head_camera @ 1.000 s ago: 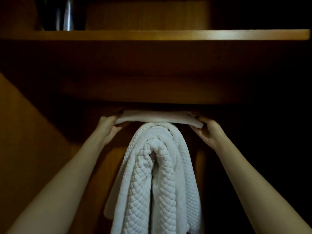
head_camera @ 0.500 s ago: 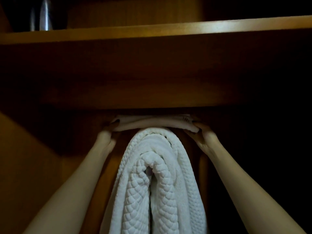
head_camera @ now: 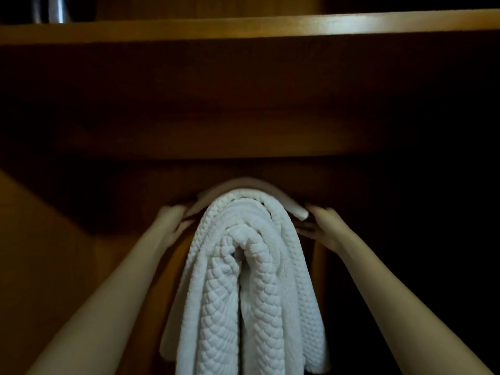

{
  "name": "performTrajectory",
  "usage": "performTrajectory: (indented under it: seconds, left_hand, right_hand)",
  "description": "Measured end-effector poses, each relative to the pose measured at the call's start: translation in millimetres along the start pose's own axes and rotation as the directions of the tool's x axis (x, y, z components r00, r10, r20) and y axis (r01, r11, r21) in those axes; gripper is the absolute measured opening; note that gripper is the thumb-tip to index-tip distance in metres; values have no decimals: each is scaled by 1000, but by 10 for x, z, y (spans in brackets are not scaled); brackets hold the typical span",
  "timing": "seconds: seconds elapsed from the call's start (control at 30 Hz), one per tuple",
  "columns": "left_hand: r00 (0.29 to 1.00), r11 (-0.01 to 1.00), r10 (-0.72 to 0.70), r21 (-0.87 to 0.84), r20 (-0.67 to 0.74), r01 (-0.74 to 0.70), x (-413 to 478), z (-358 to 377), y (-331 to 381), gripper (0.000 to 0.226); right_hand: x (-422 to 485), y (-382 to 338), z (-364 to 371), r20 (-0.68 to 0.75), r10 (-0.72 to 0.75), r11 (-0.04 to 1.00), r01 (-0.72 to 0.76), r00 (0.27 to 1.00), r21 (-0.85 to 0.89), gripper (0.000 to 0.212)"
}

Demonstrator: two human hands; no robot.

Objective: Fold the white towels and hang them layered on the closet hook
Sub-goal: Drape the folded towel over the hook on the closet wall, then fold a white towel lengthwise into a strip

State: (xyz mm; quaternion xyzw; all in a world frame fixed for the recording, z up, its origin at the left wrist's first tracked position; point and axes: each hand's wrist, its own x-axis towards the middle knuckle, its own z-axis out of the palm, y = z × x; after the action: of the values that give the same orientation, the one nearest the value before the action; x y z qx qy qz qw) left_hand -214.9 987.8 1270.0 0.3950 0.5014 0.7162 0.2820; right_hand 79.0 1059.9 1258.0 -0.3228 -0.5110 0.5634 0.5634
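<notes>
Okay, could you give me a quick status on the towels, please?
Left hand and right hand grip smooth towel ends. Arched over textured towel. Hook hidden.

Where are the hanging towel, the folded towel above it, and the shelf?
hanging towel (head_camera: pixel 243 293): head view, quilted front fold.
folded towel (head_camera: pixel 289 203): head view, right half.
shelf (head_camera: pixel 270 27): head view, front edge.

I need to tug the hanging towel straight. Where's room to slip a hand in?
Free: the gaps between each forearm and the quilted towel, below the hands. Crowded: the top, where left hand and right hand hold the ends of the folded towel.
</notes>
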Motion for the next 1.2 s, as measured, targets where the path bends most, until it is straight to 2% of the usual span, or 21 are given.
performTrajectory:
  seconds: [0.07,0.1,0.13,0.2,0.27,0.33,0.43,0.5,0.6,0.73,0.87,0.93,1.0,1.13,1.2]
  left_hand:
    - [989,970,110,230,-98,-85,-17,-3,76,33]
    - [976,927,182,352,-124,-128,-66,17,154,34]
    - [963,884,247,432,-110,-178,-85,39,210,35]
    - [957,860,289,444,-12,-254,-99,122,301,36]
    - [963,845,247,462,109,-269,-125,237,343,34]
    - [963,844,166,474,214,-251,-112,314,300,31]
    - [970,898,82,406,228,-171,-131,303,198,47]
    - [971,932,46,338,236,-127,-147,305,150,43]
    - [953,914,73,362,295,-182,-237,343,155,34]
    - [937,901,66,383,342,-204,-526,323,334,42]
    - [890,795,216,457,400,-399,-944,180,557,47]
    - [848,734,320,455,423,-504,-1165,81,589,41]
    - [806,687,391,443,444,-576,-1440,-18,542,33]
    - [746,563,451,492,490,-664,-2069,-225,261,39]
    - [736,556,490,483,467,-676,-2428,-330,61,44]
  right_hand:
    - [-33,-120,44,-101,-78,973,53,992,-225,31]
    - [-43,-184,75,-147,-152,927,89,977,-365,37]
    - [-66,-246,117,-156,-239,849,128,958,-513,43]
    - [-90,-340,230,-74,-362,705,221,929,-674,49]
    - [-129,-399,367,29,-346,685,273,938,-676,57]
    - [-166,-391,463,154,-241,710,282,958,-645,67]
    - [-198,-263,506,297,-133,797,280,946,-535,65]
    - [-184,-189,512,332,-130,816,291,934,-500,64]
    - [-227,-172,542,314,-145,820,291,938,-493,54]
    - [-483,-253,468,339,-168,808,326,926,-490,43]
    - [-888,-382,349,330,-209,757,366,921,-542,49]
    - [-1092,-380,308,321,-237,716,388,917,-580,43]
    - [-1325,-317,268,317,-267,649,413,910,-639,46]
    - [-1979,6,175,284,-340,546,434,897,-717,55]
    - [-2371,245,110,253,-375,503,425,892,-753,55]
